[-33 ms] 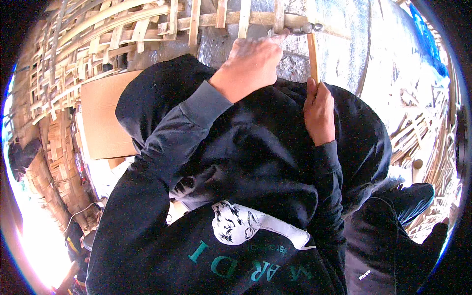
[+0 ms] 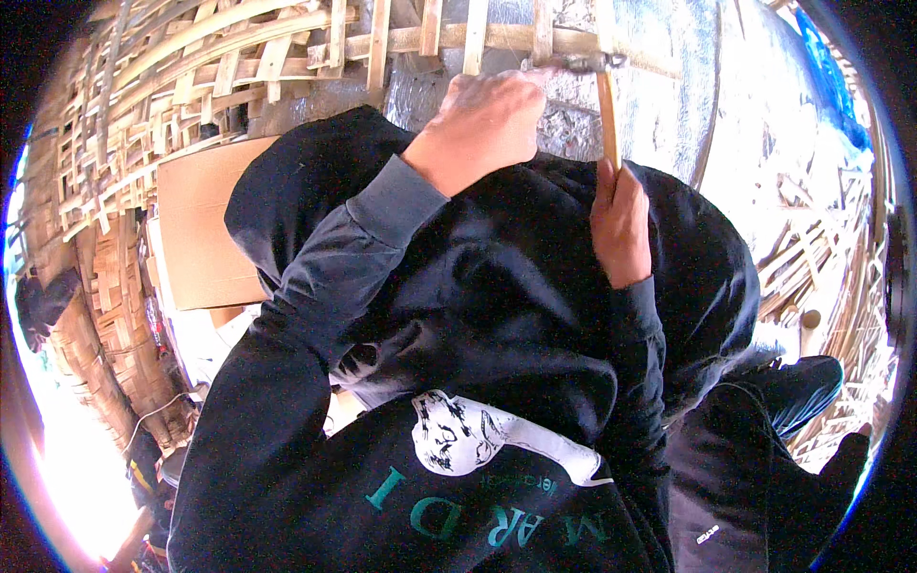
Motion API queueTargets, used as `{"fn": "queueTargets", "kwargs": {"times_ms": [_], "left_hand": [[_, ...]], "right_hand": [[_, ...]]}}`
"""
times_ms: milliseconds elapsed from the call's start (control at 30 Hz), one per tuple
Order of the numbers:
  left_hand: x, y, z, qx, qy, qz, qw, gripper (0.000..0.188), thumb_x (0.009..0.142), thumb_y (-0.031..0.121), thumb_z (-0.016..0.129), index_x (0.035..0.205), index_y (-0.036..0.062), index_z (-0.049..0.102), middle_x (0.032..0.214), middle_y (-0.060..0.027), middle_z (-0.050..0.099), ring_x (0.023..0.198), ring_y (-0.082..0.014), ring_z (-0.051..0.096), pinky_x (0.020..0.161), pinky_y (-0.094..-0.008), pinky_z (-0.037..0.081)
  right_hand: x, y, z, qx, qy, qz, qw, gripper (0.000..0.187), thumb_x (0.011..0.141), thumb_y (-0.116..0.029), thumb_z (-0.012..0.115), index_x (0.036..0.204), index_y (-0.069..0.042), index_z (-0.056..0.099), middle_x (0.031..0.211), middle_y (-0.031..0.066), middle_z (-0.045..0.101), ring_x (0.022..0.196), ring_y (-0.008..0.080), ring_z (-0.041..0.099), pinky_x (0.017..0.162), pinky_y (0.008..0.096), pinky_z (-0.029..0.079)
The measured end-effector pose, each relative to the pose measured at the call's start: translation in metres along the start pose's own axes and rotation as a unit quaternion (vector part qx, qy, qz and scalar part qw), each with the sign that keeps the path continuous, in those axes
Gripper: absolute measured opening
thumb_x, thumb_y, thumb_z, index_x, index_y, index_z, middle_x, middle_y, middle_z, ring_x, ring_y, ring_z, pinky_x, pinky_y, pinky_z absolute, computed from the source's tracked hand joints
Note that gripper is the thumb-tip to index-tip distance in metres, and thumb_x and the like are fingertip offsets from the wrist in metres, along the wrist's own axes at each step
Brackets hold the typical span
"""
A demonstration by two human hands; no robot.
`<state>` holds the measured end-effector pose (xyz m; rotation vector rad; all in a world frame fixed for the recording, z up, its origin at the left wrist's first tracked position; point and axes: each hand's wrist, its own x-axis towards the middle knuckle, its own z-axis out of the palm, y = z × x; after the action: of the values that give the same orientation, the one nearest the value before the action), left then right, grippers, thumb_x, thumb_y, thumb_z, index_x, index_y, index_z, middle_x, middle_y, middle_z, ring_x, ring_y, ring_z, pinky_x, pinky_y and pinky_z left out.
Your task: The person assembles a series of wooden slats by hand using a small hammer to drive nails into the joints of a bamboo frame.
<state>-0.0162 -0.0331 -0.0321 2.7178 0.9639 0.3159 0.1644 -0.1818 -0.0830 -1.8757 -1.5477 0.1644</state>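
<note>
My right hand (image 2: 621,227) is wrapped round the wooden handle of a hammer (image 2: 609,119). The dark metal head is at the top of the handle, over a pale horizontal slat (image 2: 506,38) of a bamboo lattice. My left hand (image 2: 487,124) is closed, its fingertips reaching up to the left side of the hammer head. Whatever the left fingers pinch is blurred and partly hidden. Upright bamboo strips (image 2: 475,38) cross the slat just above the left hand. Behind the hammer lies a crinkled silver foil sheet (image 2: 659,105).
Woven bamboo (image 2: 143,115) fills the upper left. A cardboard box (image 2: 205,224) stands beside my left arm. Loose split bamboo (image 2: 802,258) lies at the right, below a blue sheet (image 2: 831,86). Another person's dark-trousered leg (image 2: 726,458) appears at the lower right.
The hammer and my right hand have come slightly down, toward me. My left hand has drawn back a little to the left.
</note>
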Motion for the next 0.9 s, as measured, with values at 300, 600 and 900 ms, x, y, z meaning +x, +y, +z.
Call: {"fn": "queueTargets", "kwargs": {"times_ms": [300, 600, 900], "left_hand": [[0.006, -0.015, -0.003, -0.021, -0.054, -0.021, 0.998, 0.057, 0.090, 0.021, 0.061, 0.145, 0.0033, 0.055, 0.127, -0.0173, 0.069, 0.111, -0.0356, 0.068, 0.091, -0.0483, 0.058], [0.010, -0.014, -0.002, -0.034, -0.083, -0.020, 0.996, 0.047, 0.089, 0.019, 0.057, 0.129, -0.0059, 0.065, 0.134, -0.0241, 0.065, 0.108, -0.0395, 0.069, 0.093, -0.0487, 0.058], [0.009, -0.009, -0.013, -0.041, -0.088, -0.037, 0.995, 0.066, 0.085, 0.015, 0.060, 0.148, 0.0009, 0.051, 0.115, -0.0245, 0.070, 0.105, -0.0392, 0.070, 0.089, -0.0509, 0.058]], "right_hand": [[0.010, -0.013, -0.005, 0.011, -0.020, 0.007, 1.000, 0.031, 0.108, -0.018, 0.057, 0.088, 0.004, 0.048, 0.074, 0.0302, 0.053, 0.072, 0.0523, 0.052, 0.059, 0.0506, 0.040], [0.003, -0.019, -0.009, 0.060, -0.070, 0.070, 0.993, 0.032, 0.107, -0.021, 0.058, 0.087, 0.002, 0.050, 0.075, 0.0306, 0.062, 0.070, 0.0540, 0.059, 0.058, 0.0597, 0.041], [0.009, -0.019, -0.003, -0.031, -0.065, 0.129, 0.989, 0.036, 0.110, -0.028, 0.051, 0.090, 0.002, 0.051, 0.074, 0.0345, 0.063, 0.070, 0.0551, 0.061, 0.058, 0.0632, 0.043]]}}
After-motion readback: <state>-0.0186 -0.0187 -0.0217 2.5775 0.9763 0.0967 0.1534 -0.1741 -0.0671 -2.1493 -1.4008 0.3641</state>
